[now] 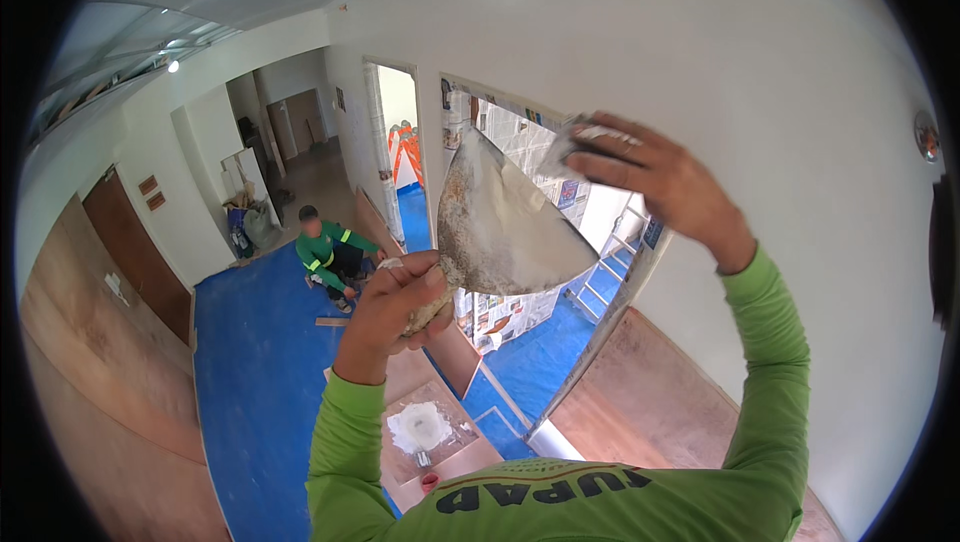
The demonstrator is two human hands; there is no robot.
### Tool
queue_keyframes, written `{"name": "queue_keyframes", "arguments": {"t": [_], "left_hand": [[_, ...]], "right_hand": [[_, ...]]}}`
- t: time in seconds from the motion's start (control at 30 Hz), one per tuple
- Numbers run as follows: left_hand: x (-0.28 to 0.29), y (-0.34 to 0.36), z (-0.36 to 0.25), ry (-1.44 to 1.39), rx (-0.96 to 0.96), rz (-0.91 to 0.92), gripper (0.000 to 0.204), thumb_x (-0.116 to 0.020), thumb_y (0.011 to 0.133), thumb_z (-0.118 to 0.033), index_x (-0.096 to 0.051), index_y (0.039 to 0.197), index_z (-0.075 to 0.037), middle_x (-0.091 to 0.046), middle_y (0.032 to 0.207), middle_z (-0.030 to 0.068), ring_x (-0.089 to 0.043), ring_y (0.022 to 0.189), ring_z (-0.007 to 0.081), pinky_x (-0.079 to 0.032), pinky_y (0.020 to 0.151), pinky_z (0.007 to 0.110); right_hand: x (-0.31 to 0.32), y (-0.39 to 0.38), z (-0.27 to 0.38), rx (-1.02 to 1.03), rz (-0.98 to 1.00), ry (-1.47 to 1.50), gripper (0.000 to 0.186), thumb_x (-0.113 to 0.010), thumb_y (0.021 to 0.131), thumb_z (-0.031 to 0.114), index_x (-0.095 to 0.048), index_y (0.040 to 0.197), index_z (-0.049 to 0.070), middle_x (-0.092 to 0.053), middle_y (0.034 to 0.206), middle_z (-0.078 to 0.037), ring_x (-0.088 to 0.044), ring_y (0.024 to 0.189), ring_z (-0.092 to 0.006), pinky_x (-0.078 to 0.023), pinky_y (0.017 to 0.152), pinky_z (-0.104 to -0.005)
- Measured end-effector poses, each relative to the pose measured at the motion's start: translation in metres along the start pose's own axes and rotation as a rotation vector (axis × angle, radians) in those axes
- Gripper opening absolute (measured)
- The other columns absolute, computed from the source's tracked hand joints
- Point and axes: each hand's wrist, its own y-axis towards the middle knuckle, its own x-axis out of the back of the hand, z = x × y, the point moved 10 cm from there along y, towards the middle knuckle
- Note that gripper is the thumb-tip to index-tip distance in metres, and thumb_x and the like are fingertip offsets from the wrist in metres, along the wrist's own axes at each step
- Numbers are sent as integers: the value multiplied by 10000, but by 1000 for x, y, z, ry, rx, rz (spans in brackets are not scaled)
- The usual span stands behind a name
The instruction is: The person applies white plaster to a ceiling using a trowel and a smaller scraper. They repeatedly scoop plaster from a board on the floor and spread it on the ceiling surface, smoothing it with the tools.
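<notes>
My left hand point(400, 307) is wrapped round the putty-crusted handle of a large triangular trowel point(480, 212). The blade is raised in front of me, with pale putty smeared over its face and darker crust along the left edge. To the upper right, my right hand point(650, 177) grips a putty knife point(558, 150) with a greyish blade, its fingers closed over the top. That blade is close to the trowel's right edge; whether they touch I cannot tell. A white wall point(740, 92) rises behind my right hand.
A paper-lined doorway point(470, 107) opens behind the trowel, with a ladder point(605, 272) inside. Below, a board carries a white putty patch point(420, 427) near a red container point(430, 482). A co-worker in green point(325, 254) crouches on blue floor sheeting point(260, 372). Wooden panels lean along the walls.
</notes>
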Motion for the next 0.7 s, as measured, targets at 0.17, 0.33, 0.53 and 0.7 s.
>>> {"name": "queue_keyframes", "arguments": {"t": [0.17, 0.33, 0.53, 0.7], "left_hand": [[14, -1, -7, 123, 93, -37, 281, -642, 1077, -308, -623, 995, -40, -570, 638, 82, -452, 467, 90, -316, 402, 238], [6, 5, -10, 269, 172, 21, 304, -655, 1076, -323, -628, 954, -46, -579, 644, 56, -478, 485, 73, -321, 408, 237], [9, 3, -8, 313, 193, 103, 243, -677, 1035, -245, -643, 1002, -7, -600, 654, 71, -535, 496, 103, -346, 391, 256], [78, -11, 13, 341, 119, -180, 200, -696, 1026, -224, -647, 1036, -31, -594, 665, 37, -537, 497, 115, -391, 431, 269]], "right_hand": [[43, 7, 17, 50, -43, -22, 518, -747, 747, 59, -792, 1244, 196, -752, 1301, -35, -608, 1365, -349, -509, 1126, -528], [48, 22, 59, 259, 123, -8, 377, -790, 772, 160, -830, 1144, 209, -787, 1209, 7, -618, 1359, -339, -419, 1211, -622], [27, 24, 68, 308, 244, 38, 334, -745, 804, 116, -821, 1125, 164, -776, 1184, -17, -603, 1361, -342, -418, 1214, -617], [44, 5, 59, 228, 311, -92, 287, -682, 874, 129, -759, 1150, 106, -734, 1203, -67, -596, 1339, -317, -454, 1196, -521]]}}
